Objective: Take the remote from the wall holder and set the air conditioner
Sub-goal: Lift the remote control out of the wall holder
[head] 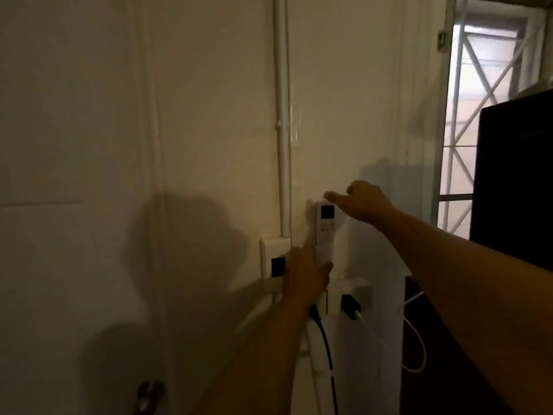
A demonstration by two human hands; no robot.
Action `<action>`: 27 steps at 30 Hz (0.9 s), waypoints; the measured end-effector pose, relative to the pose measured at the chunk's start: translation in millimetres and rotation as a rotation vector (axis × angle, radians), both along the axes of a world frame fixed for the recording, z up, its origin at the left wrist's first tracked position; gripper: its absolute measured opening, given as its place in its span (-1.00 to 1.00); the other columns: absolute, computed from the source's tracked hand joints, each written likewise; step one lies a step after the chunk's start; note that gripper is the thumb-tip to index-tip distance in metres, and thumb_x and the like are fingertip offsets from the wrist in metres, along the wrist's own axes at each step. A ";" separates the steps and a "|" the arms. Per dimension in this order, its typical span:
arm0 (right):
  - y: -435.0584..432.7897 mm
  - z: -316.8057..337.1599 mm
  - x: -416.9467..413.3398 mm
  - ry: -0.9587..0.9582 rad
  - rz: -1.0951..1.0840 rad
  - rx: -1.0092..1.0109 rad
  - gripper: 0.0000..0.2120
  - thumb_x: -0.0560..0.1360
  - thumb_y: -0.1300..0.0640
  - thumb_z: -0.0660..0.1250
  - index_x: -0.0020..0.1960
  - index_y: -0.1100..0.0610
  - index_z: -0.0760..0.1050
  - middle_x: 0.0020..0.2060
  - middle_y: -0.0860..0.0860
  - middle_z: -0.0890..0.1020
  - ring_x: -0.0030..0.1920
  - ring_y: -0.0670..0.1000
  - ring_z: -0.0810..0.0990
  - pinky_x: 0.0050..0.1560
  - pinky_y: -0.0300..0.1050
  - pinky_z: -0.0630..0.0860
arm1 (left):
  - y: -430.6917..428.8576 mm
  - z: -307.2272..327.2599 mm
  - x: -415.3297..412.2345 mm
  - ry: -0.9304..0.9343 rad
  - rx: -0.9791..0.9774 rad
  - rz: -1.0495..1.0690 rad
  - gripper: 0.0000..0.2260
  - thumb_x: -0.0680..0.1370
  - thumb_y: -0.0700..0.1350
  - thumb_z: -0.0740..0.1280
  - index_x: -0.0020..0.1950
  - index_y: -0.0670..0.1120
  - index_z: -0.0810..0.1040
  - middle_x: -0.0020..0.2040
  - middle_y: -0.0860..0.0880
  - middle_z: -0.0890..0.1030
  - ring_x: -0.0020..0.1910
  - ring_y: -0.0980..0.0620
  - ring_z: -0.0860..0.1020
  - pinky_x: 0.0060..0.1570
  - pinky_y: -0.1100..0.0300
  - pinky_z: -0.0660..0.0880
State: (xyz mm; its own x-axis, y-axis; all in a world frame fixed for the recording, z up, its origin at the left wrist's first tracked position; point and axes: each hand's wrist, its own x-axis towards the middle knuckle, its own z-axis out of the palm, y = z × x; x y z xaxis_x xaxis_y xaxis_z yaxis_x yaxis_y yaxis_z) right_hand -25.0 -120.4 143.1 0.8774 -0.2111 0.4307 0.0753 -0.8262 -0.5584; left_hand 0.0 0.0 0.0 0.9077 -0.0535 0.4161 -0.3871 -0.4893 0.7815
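Observation:
A white remote [325,232] with a dark screen and small buttons stands upright against the wall. My left hand [306,275] wraps around its lower end, with the index finger running up its left side. My right hand [360,203] rests on the remote's top edge, fingers stretched left over it. The wall holder is hidden behind my left hand and the remote.
A white switch plate with a black rocker [276,265] sits left of the remote, below a vertical white conduit [282,130]. Plugs and black and white cables [350,308] hang below. A dark cabinet [514,181] stands at right before a barred window [490,115].

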 end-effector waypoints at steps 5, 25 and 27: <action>10.3 1.9 29.5 0.028 -0.003 0.016 -0.27 0.42 -0.29 0.32 0.28 0.32 0.42 0.21 0.22 0.53 0.16 0.21 0.55 0.01 -0.04 0.48 | -12.3 1.3 23.2 -0.083 0.084 0.132 -0.66 0.47 0.01 0.39 0.17 -0.13 0.54 0.10 -0.14 0.60 0.03 -0.10 0.60 -0.06 0.04 0.62; 19.0 -0.6 66.4 -0.058 -0.071 -0.094 -0.60 0.24 0.00 0.57 -0.34 0.17 0.38 -0.15 0.17 0.63 -0.15 0.18 0.66 -0.21 -0.04 0.62 | -20.4 1.9 58.6 -0.103 0.130 0.209 -0.85 0.50 -0.12 0.38 -0.05 -0.19 0.66 -0.03 -0.19 0.65 -0.14 -0.08 0.64 -0.15 0.07 0.64; 19.3 0.9 66.1 -0.057 -0.069 -0.095 -0.60 0.25 0.00 0.57 -0.29 0.20 0.39 -0.14 0.16 0.62 -0.16 0.16 0.65 -0.22 -0.06 0.60 | -20.5 2.0 58.5 -0.105 0.129 0.197 -0.84 0.51 -0.14 0.37 -0.06 -0.22 0.66 -0.05 -0.20 0.66 -0.14 -0.08 0.64 -0.15 0.08 0.63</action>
State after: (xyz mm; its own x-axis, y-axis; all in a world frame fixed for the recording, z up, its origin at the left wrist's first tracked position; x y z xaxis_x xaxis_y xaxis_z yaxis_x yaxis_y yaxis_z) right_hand 41.2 -101.1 144.0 0.8357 -0.2260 0.5005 0.0459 -0.8795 -0.4737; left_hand 58.5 -20.5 2.0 0.8579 0.0612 0.5102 -0.3505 -0.6564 0.6680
